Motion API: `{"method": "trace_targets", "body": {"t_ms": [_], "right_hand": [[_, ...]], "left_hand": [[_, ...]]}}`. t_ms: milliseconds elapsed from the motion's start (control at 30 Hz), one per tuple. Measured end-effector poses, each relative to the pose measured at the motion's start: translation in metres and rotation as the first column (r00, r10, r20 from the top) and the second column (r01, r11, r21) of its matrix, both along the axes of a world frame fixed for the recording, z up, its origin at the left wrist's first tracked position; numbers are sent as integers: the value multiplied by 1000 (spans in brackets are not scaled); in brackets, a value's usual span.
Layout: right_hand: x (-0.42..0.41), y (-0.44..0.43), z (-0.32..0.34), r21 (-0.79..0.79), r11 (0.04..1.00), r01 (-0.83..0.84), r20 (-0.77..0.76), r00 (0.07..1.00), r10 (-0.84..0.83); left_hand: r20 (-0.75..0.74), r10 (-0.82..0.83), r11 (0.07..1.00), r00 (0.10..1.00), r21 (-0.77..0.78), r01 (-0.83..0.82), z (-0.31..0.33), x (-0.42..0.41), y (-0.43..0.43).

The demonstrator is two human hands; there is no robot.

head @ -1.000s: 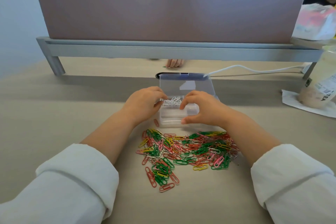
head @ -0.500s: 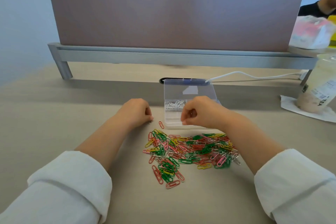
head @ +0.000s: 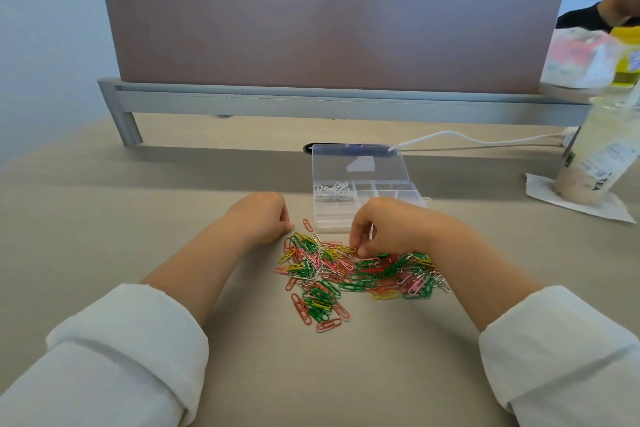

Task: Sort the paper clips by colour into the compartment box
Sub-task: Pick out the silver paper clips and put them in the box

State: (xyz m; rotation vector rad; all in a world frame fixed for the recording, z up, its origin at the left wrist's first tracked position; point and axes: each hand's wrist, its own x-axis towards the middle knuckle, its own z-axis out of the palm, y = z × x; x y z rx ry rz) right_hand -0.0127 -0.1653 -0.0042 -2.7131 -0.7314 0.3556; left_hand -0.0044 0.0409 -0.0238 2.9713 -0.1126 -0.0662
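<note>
A: On the tabletop (head: pixel 104 236), what is seen?
B: Mixed paper clips (head: pixel 353 270) are heaped before the open compartment box (head: pixel 360 166); white clips (head: pixel 334 191) fill its far-left compartment.
A: And the hands?
B: The left hand (head: pixel 259 218) is loosely curled, empty, beside the heap. The right hand (head: pixel 388 225) is pinched together at the heap's edge; whether a clip is gripped cannot be told.

Setting: shared office, open-plan workstation. Evidence — a pale wood-grain surface (head: pixel 104 236) divided by a mauve fabric privacy screen (head: pixel 329 28) mounted on a grey metal rail (head: pixel 311 104); a cable grommet (head: pixel 308 148) set into the surface, with a white cable (head: pixel 467 138) running off to the right. A second person (head: pixel 602 10) in dark clothing sits beyond the screen at the neighbouring place. Incidental desk items — a takeaway drink cup (head: pixel 602 156) on a napkin (head: pixel 581 201), a plastic bag (head: pixel 581 59) on the rail.
</note>
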Motion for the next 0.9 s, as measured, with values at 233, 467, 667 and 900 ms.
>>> {"method": "trace_targets", "body": {"t_ms": [233,467,667,900], "right_hand": [[-3,-1,-1,-49,999,15,-9,1000,-15],[-1,-2,0,-129,991,35,-40,998,-41],[-1,-5,1,-73,997,32,-30,999,-34],[1,-4,4,-88,996,24,13,1000,-23]], "left_hand": [[316,-145,979,937,-92,183,-9,-20,-5],[338,-391,902,856,-43,429,-14,-21,-12],[283,-364,928,887,32,371,-11,-18,-16],[231,-383,923,894,63,379,-5,-17,-14]]}}
